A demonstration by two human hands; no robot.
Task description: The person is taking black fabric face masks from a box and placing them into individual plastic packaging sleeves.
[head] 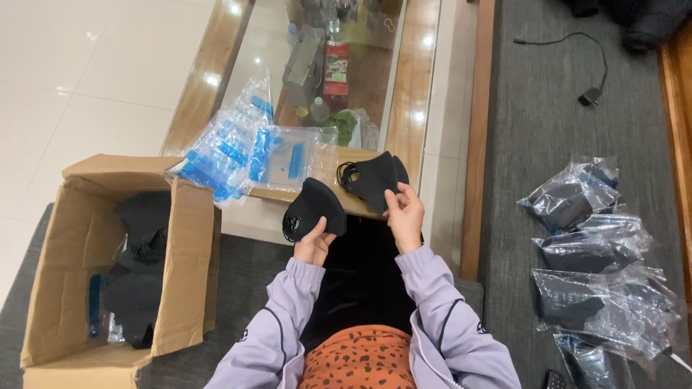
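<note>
My left hand (313, 243) pinches a folded black face mask (312, 207) by its lower edge, holding it up in front of me. Just to the right, my right hand (404, 213) grips a small stack of black face masks (371, 180) by their lower corner. The two are close but apart, over the near edge of a glass-topped wooden table (412, 94). Both arms wear lilac sleeves.
An open cardboard box (79, 266) with more black masks stands at my left. Several empty clear bags with blue strips (231, 148) lie on the table corner. Several bagged masks (591, 252) rest on the grey sofa at right, beside a black cable (591, 79).
</note>
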